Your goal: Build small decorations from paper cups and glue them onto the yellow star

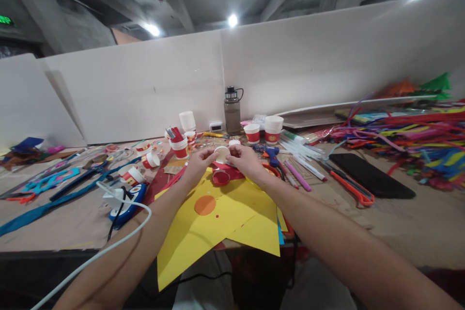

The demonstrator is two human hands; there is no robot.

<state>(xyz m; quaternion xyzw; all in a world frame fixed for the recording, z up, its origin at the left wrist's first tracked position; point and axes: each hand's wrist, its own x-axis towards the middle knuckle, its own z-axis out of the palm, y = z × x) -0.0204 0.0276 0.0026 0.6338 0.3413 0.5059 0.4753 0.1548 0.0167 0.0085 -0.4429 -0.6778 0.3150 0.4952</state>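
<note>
Between my fingertips is a paper cup [222, 154], its pale round side toward me. My left hand [202, 162] pinches it from the left and my right hand [244, 159] from the right. Just below the hands lies a red, ring-like round piece [221, 177], close to some red paper. Yellow paper sheets [240, 208] spread beneath, with an orange paper circle [205, 205] on top. Another white rim [234, 143] shows just behind my right hand, partly hidden.
A blue glue gun [271, 156], markers [298, 174], orange-handled scissors [352, 186] and a black phone [370, 175] lie right. Paper cups [273, 130] and a water bottle [232, 111] stand behind. On the left are a blue power strip [128, 206] and tipped cups [150, 159]. A white cable [119, 240] crosses my left forearm.
</note>
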